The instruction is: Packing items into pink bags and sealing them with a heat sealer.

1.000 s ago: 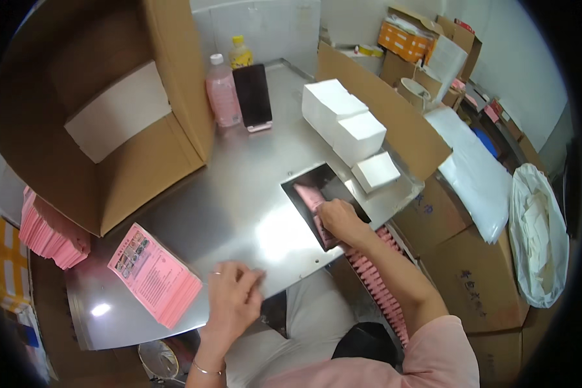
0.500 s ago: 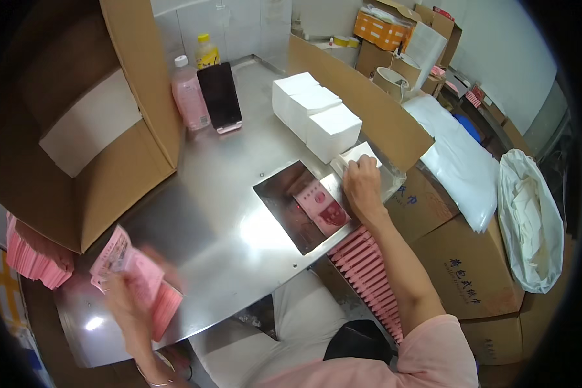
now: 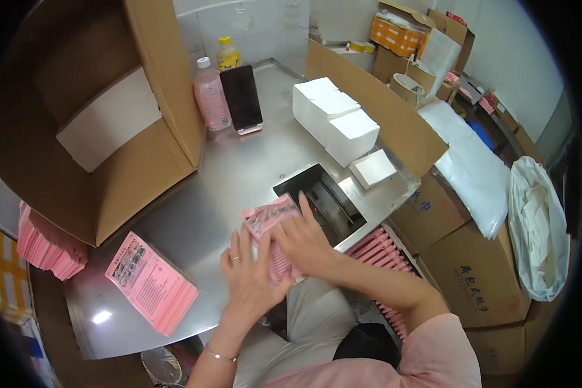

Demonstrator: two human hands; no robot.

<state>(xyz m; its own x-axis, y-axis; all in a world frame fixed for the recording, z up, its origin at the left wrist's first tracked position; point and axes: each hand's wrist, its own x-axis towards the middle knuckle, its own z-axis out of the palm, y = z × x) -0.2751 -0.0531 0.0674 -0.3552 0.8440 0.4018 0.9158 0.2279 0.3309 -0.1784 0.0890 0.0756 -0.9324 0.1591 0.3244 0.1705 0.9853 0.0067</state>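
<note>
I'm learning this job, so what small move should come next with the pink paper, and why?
Probably fold the pink paper over: the left hand and right hand both touch it, and it seems to sit beside the dark opening, not inside.

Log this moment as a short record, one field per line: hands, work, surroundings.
Left hand: at the pink sheet, grip unclear
Right hand: laid across the sheet
Pink stack: left on the table
Table opening: beside the right hand
White stacks: table's right side
Phone: propped beside a pink bottle
Cardboard box: open, white block inside
</note>
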